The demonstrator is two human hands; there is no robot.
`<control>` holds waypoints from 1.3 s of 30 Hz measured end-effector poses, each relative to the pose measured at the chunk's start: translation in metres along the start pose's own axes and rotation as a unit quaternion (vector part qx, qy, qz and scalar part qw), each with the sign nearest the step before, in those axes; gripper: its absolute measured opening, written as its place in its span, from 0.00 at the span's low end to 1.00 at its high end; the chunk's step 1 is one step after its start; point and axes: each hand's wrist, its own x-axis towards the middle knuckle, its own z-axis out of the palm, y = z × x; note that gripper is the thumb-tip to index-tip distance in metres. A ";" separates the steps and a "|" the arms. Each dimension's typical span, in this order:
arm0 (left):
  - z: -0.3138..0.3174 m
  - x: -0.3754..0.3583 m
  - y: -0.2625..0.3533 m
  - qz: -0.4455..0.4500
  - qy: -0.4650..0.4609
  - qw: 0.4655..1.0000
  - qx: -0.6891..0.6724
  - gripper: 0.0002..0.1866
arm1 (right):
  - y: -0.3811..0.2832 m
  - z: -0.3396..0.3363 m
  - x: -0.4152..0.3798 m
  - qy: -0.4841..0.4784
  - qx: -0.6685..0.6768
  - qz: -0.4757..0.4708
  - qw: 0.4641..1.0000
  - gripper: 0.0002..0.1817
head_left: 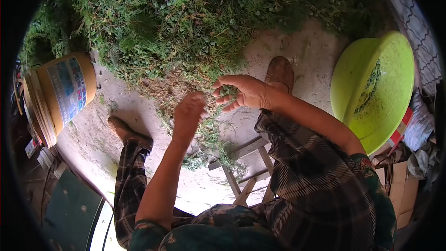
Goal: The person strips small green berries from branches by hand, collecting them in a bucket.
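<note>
My right hand (241, 92) is cupped, its fingers curled around a small bunch of green sprigs (228, 91). Close by on its left, my left hand (189, 111) is raised and blurred by motion; its fingers cannot be made out clearly. Beneath and beyond both hands lies a large heap of green conifer cuttings (172, 23), with brown dry bits (162, 88) at its near edge. Loose sprigs (209, 135) trail toward a wooden frame (232, 181) between my legs.
A lime-green basin (399, 74) with green bits inside stands tilted at the right. A yellow bucket (86, 79) with a label is at the left. My shoes (280, 70) rest on the pale floor. Cardboard (403, 188) and bags lie at the lower right.
</note>
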 end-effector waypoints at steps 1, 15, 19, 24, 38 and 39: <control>0.008 -0.010 0.011 -0.004 -0.043 0.999 0.000 0.11 | -0.001 -0.002 -0.001 0.000 0.000 0.000 1.000 0.14; -0.017 0.010 -0.041 0.066 0.186 0.933 0.300 0.09 | 0.008 -0.009 0.003 0.019 -0.101 0.019 0.995 0.16; 0.012 -0.017 -0.010 0.037 0.006 0.999 0.030 0.08 | 0.008 -0.008 0.001 -0.001 -0.087 0.012 0.996 0.17; -0.018 0.053 -0.016 0.143 0.173 0.942 0.249 0.12 | 0.004 -0.014 -0.001 -0.016 -0.116 0.067 0.991 0.18; -0.032 0.068 -0.011 -0.041 0.057 0.996 -0.055 0.07 | 0.005 -0.015 -0.002 -0.013 -0.089 0.030 0.996 0.16; -0.036 0.064 -0.012 -0.041 0.058 0.996 -0.054 0.07 | 0.005 -0.014 -0.001 -0.007 -0.089 0.029 0.996 0.16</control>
